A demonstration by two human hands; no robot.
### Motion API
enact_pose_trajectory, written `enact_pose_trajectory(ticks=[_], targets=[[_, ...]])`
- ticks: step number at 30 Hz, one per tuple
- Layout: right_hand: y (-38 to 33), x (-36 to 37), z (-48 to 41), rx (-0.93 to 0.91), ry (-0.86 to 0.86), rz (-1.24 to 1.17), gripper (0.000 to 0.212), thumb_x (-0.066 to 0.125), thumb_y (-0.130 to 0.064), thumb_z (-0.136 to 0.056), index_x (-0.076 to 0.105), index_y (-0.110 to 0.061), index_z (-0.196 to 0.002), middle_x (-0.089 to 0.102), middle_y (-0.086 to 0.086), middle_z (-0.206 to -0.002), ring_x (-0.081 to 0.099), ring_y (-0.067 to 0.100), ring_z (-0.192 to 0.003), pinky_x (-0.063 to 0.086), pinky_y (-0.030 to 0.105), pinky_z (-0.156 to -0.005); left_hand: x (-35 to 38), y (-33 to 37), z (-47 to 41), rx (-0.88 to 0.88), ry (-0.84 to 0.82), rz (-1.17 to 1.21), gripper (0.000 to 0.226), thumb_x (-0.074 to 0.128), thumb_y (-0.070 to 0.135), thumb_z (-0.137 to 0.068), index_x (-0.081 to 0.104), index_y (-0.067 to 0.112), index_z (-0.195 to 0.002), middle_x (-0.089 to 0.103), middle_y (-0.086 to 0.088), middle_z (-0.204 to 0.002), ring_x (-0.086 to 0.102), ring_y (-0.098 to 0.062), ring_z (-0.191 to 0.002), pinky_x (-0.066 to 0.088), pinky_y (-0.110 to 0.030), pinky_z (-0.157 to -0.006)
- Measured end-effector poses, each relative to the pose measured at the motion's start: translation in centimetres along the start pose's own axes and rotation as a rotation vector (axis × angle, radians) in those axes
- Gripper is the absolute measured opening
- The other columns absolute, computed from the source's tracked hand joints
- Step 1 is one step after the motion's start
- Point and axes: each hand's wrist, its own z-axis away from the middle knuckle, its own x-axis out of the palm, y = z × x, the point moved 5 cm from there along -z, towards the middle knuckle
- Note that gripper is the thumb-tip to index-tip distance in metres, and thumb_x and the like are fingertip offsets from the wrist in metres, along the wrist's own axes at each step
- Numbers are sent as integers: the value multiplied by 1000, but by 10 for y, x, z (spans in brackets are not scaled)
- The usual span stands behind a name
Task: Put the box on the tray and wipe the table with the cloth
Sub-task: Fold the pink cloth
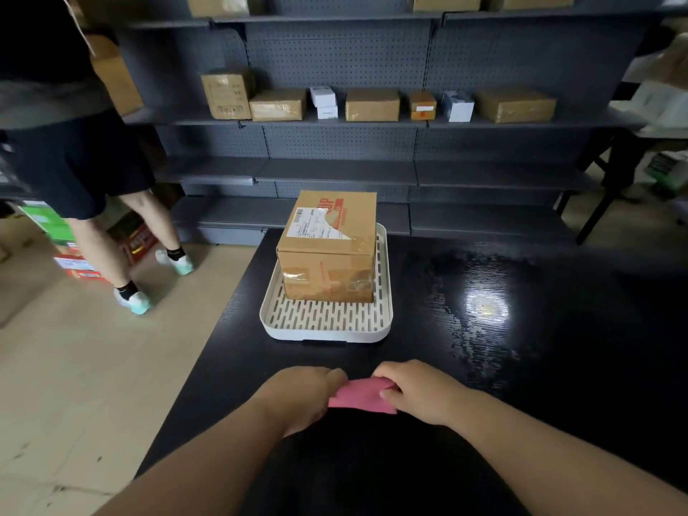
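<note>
A taped cardboard box [327,251] with a shipping label stands on the white slotted tray [327,325], toward the tray's far side. The tray rests on the black table [521,329] near its left edge. Closer to me, a pink cloth [361,397] lies folded on the table between my hands. My left hand [301,396] pinches its left end and my right hand [420,392] pinches its right end. Most of the cloth's edges are covered by my fingers.
A person in dark shorts [74,173] stands on the floor to the left of the table. Grey shelving [335,143] with several cardboard boxes [372,104] runs behind the table. Coloured cartons [67,251] sit on the floor at the left.
</note>
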Motion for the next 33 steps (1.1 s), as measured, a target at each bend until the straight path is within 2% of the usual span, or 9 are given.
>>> enact_pose_trajectory(ticks=[5,12,14,17,19,23,27,29,33], targets=[[-10,-55,-20,-74,146,47,7,50,-23,-94,57,-23,-92,54,-6,-90,57,15,-85,46,28,-76,-47,-19,-14,-53,203,8,31,42,18,-92,48,25,-122,59,-1,-120,56,-20,-105,44,-33,-85],[-21,-88,-59,-77,382,135,26,47,-24,-96,58,-20,-120,56,-4,-120,59,18,-104,48,30,-86,-75,-63,-39,-62,371,-113,42,51,11,-89,42,23,-129,58,0,-118,54,-21,-104,46,-33,-75],[-22,-84,-71,-66,412,153,29,46,-24,-97,56,-20,-123,56,-3,-125,58,18,-108,48,30,-89,-72,-75,-47,-15,387,-157,43,62,10,-81,49,22,-121,62,0,-111,58,-21,-96,48,-32,-68],[-19,-72,-86,-67,433,162,31,48,-21,-95,56,-18,-126,56,-1,-129,55,20,-115,47,32,-92,-63,-84,-55,58,352,-257,53,86,18,-49,63,25,-96,67,8,-84,63,-11,-69,46,-21,-48],[-17,-63,-97,-47,416,197,37,54,-17,-92,54,-18,-128,55,0,-132,53,22,-119,48,35,-93,-59,-90,-61,113,341,-271,58,90,26,-35,66,28,-87,67,12,-76,62,-6,-61,43,-17,-43],[-11,-44,-111,-18,363,226,40,53,-20,-94,51,-19,-134,52,2,-139,49,27,-124,47,40,-96,-42,-106,-71,164,274,-241,54,87,29,-47,66,27,-97,68,9,-90,66,-10,-78,50,-20,-54],[2,-29,-120,19,183,156,41,42,-32,-98,44,-28,-139,39,-6,-149,34,18,-136,30,31,-111,-31,-118,-76,193,131,-21,41,48,25,-94,45,24,-135,49,2,-137,46,-20,-122,40,-32,-94],[6,-31,-119,38,120,94,42,39,-36,-99,41,-27,-141,33,-11,-152,25,10,-140,18,26,-115,-31,-123,-78,221,88,50,40,42,29,-97,43,25,-137,42,5,-144,39,-16,-129,32,-27,-103],[7,-40,-124,55,86,81,41,44,-32,-98,44,-28,-139,36,-11,-151,27,8,-139,20,26,-115,-30,-131,-85,257,44,52,39,43,30,-97,46,25,-136,41,5,-145,36,-14,-132,29,-25,-107]])
